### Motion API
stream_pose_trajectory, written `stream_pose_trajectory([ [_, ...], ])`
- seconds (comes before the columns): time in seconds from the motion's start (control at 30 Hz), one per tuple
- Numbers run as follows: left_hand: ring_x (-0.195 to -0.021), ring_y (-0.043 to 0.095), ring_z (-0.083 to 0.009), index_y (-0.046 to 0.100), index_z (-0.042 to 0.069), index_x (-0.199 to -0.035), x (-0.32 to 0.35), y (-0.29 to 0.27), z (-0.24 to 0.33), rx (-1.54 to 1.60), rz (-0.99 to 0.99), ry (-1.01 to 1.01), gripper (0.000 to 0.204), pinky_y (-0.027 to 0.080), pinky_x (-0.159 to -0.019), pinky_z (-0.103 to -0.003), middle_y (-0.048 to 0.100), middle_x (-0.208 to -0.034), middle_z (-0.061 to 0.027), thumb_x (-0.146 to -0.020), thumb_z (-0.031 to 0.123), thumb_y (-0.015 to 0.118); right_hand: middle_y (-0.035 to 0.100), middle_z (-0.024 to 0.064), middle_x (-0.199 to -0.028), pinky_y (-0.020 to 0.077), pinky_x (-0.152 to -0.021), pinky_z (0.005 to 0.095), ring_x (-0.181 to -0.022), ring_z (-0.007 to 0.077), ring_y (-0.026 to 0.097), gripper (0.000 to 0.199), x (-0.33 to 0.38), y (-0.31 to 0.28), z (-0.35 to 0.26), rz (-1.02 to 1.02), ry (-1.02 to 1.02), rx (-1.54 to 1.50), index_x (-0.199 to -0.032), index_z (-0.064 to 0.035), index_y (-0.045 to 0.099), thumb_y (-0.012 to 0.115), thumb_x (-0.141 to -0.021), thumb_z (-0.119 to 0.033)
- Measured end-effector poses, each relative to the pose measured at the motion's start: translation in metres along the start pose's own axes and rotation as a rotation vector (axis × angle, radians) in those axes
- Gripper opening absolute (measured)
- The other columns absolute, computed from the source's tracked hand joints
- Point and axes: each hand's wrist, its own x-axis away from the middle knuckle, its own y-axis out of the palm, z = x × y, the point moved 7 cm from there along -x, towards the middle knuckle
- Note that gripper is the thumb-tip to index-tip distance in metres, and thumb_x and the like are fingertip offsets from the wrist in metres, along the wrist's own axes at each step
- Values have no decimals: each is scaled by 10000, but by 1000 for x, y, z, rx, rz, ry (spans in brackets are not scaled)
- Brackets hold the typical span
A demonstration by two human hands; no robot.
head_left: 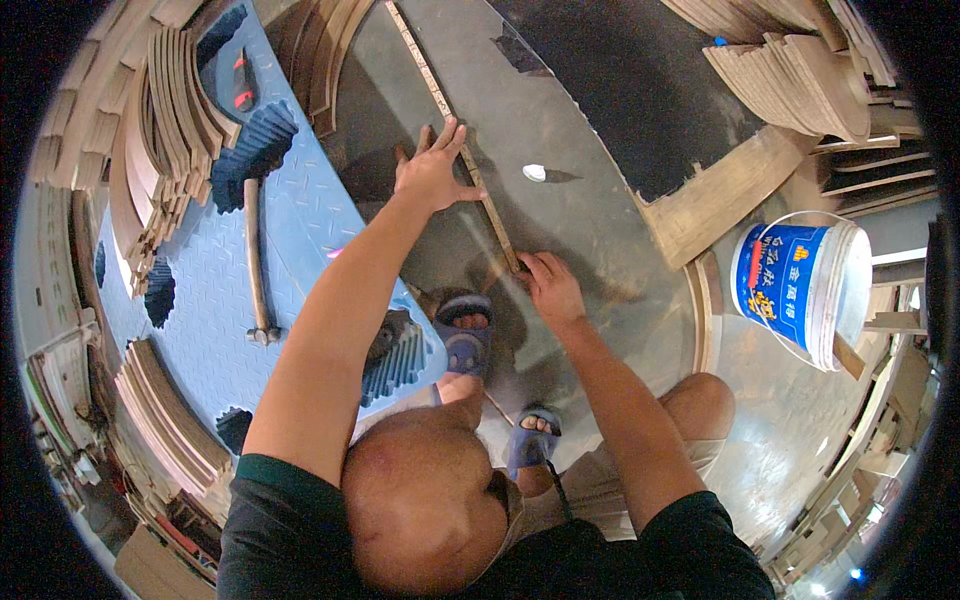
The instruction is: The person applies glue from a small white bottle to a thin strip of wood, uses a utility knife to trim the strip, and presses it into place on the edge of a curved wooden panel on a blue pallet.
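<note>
Strip of thin pale wood (494, 218) sits right of the blue plastic bench (310, 250). My left hand (432, 178) splays against it, right hand (553, 288) bunches at its near end, pinch unclear; lopsided pushing might skew it.

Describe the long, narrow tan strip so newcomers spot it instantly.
Start at the light-blue textured platform on the left, then the grey surface beside it. There, a long, narrow tan strip slants under the spread left hand toward the right hand. It is straight, unlike the curved wooden boards nearby.
</note>
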Motion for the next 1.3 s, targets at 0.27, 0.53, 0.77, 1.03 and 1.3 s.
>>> stream_pose_trajectory([
  [0.27, -1733, 207, -353, 255, 249, -1810, -4, 7, -4, -10, 56, 28, 1415, 365, -1270, -768, 137, -1906, 61, -678, 781, 916, 745, 167, -1229, 630, -901, 543, -1056, 436, 740, 399, -9, -4, -6, -63, 89, 49, -1368, -122, 729, 693, -976, -52],
  [0.53, -1737, 194, -345, 248, 251, -1811, -4, 3, -5, -15, 53, 28, 1431, 363, -1270, -774, 116, -1908, 57, -667, 794, 916, 741, 194, -1292, 641, -913, 549, -1060, 443, 749, 442, -7, -3, -5, -63, 65, 67, -1416, -168, 737, 685, -987, -72],
  [0.77, -1736, 187, -352, 240, 252, -1813, -1, 2, 0, 8, 47, 28, 1463, 338, -1289, -764, 120, -1908, 43, -642, 790, 933, 729, 209, -1327, 638, -924, 559, -1098, 463, 745, 480, -5, -3, 0, -116, 83, 93, -1469, -179, 698, 704, -994, -109],
  [1.03, -1728, 221, -357, 242, 249, -1813, -1, 4, -3, 14, 43, 10, 1470, 372, -1287, -730, 131, -1907, 45, -634, 771, 948, 721, 179, -1338, 595, -1002, 542, -1161, 446, 730, 647, -66, -51, 23, -111, 564, -97, -1523, -141, 622, 860, -957, -344],
  [1.3, -1734, 202, -329, 258, 257, -1810, -3, 2, 2, 94, 50, 23, 1450, 346, -1305, -743, 141, -1902, 65, -640, 733, 972, 752, 182, -1291, 582, -1004, 492, -1205, 401, 723, 508, -148, -47, 32, 203, 184, -58, -1427, -74, 657, 830, -991, -266],
])
